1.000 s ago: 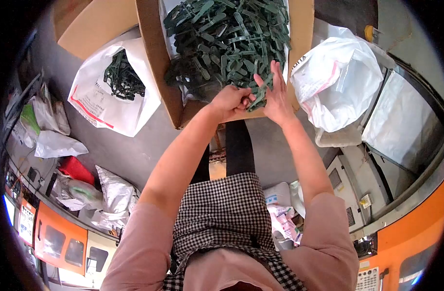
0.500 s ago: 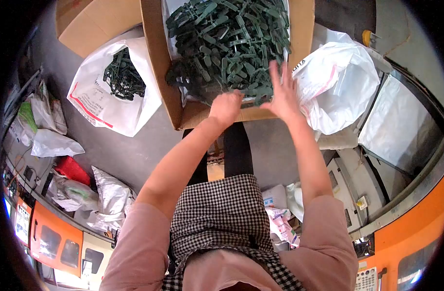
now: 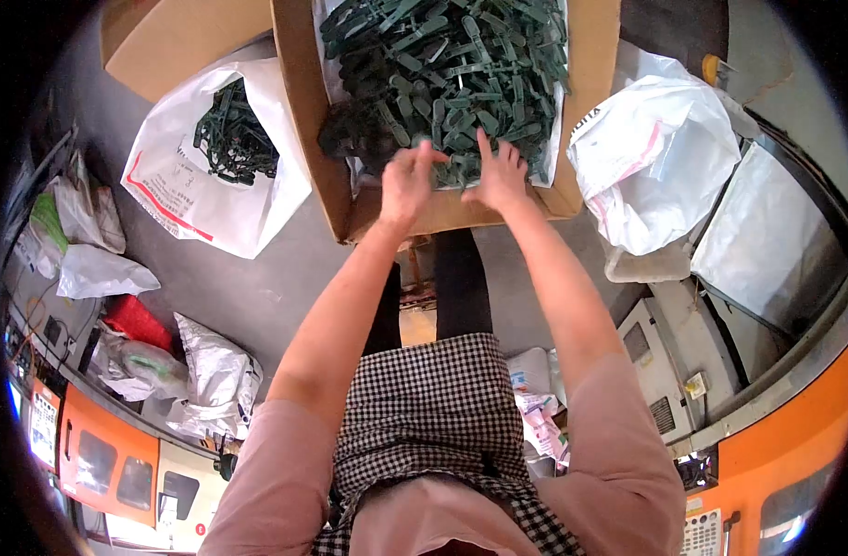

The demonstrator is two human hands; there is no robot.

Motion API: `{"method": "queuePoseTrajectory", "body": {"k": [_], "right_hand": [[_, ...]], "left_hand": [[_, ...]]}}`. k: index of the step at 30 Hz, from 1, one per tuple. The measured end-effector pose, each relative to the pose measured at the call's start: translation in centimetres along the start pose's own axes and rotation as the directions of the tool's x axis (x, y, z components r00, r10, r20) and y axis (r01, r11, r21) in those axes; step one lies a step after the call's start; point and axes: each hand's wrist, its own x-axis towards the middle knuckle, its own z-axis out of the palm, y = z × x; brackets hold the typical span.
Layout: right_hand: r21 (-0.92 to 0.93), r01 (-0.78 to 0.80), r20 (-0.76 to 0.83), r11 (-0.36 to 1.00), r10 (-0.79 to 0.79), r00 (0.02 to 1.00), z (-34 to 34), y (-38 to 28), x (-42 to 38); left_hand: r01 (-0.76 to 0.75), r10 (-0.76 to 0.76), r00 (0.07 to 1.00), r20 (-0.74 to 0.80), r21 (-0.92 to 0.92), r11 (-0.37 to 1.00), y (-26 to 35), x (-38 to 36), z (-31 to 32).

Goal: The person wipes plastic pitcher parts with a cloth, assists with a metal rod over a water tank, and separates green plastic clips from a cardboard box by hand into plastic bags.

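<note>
A cardboard box (image 3: 594,111) with a white liner stands before me, heaped with dark green plastic parts (image 3: 461,74), flat and long with rounded ends. At the box's near edge my left hand (image 3: 409,190) reaches over the heap, thumb and forefinger apart, the other fingers loosely bent and slightly blurred. I make out nothing held in it. To its right my right hand (image 3: 502,178) is open over the parts, fingers spread, palm side hidden. Between the hands lie more green parts.
Left of the box stands a white sack (image 3: 174,176) with dark green pieces inside. On the right is another white sack (image 3: 660,162), beside a white-covered panel (image 3: 766,222). Several bags, one a silvery sack (image 3: 213,380), lie lower left. Orange machines (image 3: 109,449) flank me.
My right hand has moved left from the box's right side, closer to my left hand. The left hand has shifted slightly left and up, its fingers loosened from a closed shape.
</note>
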Motion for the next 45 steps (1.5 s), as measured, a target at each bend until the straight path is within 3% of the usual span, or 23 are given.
{"method": "queuePoseTrajectory", "body": {"k": [2, 5, 8, 9, 15, 17, 21, 24, 26, 28, 30, 31, 32, 33, 34, 36, 37, 38, 40, 42, 43, 44, 45], "right_hand": [[0.158, 0.035, -0.112, 0.987, -0.017, 0.994, -0.6, -0.6, 3.0], [0.561, 0.113, -0.192, 0.820, -0.004, 0.981, -0.1, -3.1, 7.6], [0.564, 0.124, -0.230, 0.816, 0.011, 0.973, 0.5, -4.0, 9.6], [0.422, 0.243, -0.426, 0.873, -0.045, 0.904, -0.4, -4.4, 8.4], [0.183, 0.476, -0.527, 0.860, -0.323, 0.786, -5.6, -3.1, -0.9], [0.140, 0.634, -0.638, 0.761, -0.420, 0.645, -6.9, -2.5, -3.2], [0.206, 0.619, -0.648, 0.758, -0.369, 0.667, -7.8, -0.3, -4.9], [0.218, 0.670, -0.664, 0.710, -0.396, 0.635, -8.0, 0.6, -4.9], [0.197, 0.642, -0.675, 0.741, -0.373, 0.637, -8.5, 0.7, -5.2], [0.152, 0.577, -0.694, 0.802, -0.329, 0.641, -9.1, 1.0, -5.7], [0.123, 0.499, -0.578, 0.858, -0.347, 0.739, -8.5, 2.2, -5.3], [0.368, 0.479, -0.492, 0.797, -0.270, 0.828, -7.9, 2.6, -4.9], [0.590, 0.412, -0.378, 0.694, -0.214, 0.901, -7.2, 2.7, -4.5], [0.758, 0.405, -0.329, 0.511, -0.237, 0.914, -6.3, 2.6, -4.0], [0.759, 0.406, -0.329, 0.509, -0.238, 0.914, -5.8, 3.0, -3.8], [0.982, 0.039, 0.022, 0.183, -0.318, 0.948, -6.8, 2.9, -3.7], [0.859, 0.317, -0.187, 0.401, -0.330, 0.925, -6.1, 3.6, -3.1], [0.860, 0.315, -0.183, 0.401, -0.334, 0.925, -6.2, 3.9, -2.7], [0.497, 0.338, -0.020, 0.799, -0.379, 0.925, -6.2, 4.4, -2.0], [0.388, 0.333, 0.019, 0.859, -0.368, 0.930, -5.2, 4.1, -1.8], [0.296, 0.296, -0.016, 0.908, -0.305, 0.952, -4.3, 3.7, -1.8], [0.202, 0.251, -0.056, 0.947, -0.244, 0.968, -4.2, 2.9, -1.9], [0.167, 0.268, 0.076, 0.949, -0.283, 0.956, -5.3, 2.1, -1.5]], "left_hand": [[-0.059, 0.094, 0.990, -0.104, 0.304, 0.951, -0.6, 0.3, -1.7], [-0.220, 0.388, 0.917, -0.095, 0.690, 0.689, -0.8, 0.7, -3.2], [-0.403, 0.541, 0.839, -0.052, 0.609, 0.683, -0.5, 1.5, -4.0], [-0.399, 0.495, 0.865, -0.080, 0.488, 0.776, -0.1, 1.8, -4.0], [-0.481, 0.490, 0.868, 0.087, 0.395, 0.783, 4.0, 1.9, -2.5], [-0.438, 0.396, 0.898, 0.191, 0.463, 0.771, 5.3, 1.5, -1.6], [-0.527, 0.362, 0.824, 0.437, 0.354, 0.773, 5.5, 1.5, -0.7], [-0.571, 0.413, 0.811, 0.414, 0.410, 0.712, 5.1, 0.3, 0.8], [-0.529, 0.385, 0.839, 0.385, 0.410, 0.743, 4.6, 0.2, 1.3], [-0.450, 0.400, 0.884, 0.243, 0.210, 0.868, 3.8, 0.4, 1.8], [-0.358, 0.331, 0.912, 0.241, 0.076, 0.931, 5.3, -0.4, 1.7], [-0.076, 0.130, 0.938, 0.322, -0.175, 0.982, 6.0, -0.7, 1.7], [0.234, -0.046, 0.894, 0.446, -0.378, 0.896, 6.3, -1.1, 1.8], [0.386, -0.076, 0.865, 0.495, -0.562, 0.732, 6.4, -1.4, 2.4], [0.385, -0.077, 0.866, 0.494, -0.561, 0.733, 6.3, -1.4, 2.6], [0.500, 0.009, 0.823, 0.568, -0.733, 0.461, 5.8, -1.2, 2.6], [0.505, 0.047, 0.819, 0.573, -0.756, 0.416, 5.3, -0.8, 2.6], [0.504, 0.043, 0.821, 0.570, -0.758, 0.414, 5.3, -0.8, 2.5], [0.370, -0.098, 0.866, 0.490, -0.497, 0.785, 5.4, -0.7, 2.5], [0.216, -0.055, 0.918, 0.393, -0.379, 0.900, 3.7, -0.4, 3.4], [-0.174, 0.194, 0.959, 0.208, -0.114, 0.978, 3.3, -0.4, 3.8], [-0.487, 0.476, 0.873, 0.104, 0.221, 0.845, 3.2, -0.5, 3.9], [-0.484, 0.474, 0.875, 0.103, 0.220, 0.847, 2.9, -0.4, 3.6]]}}
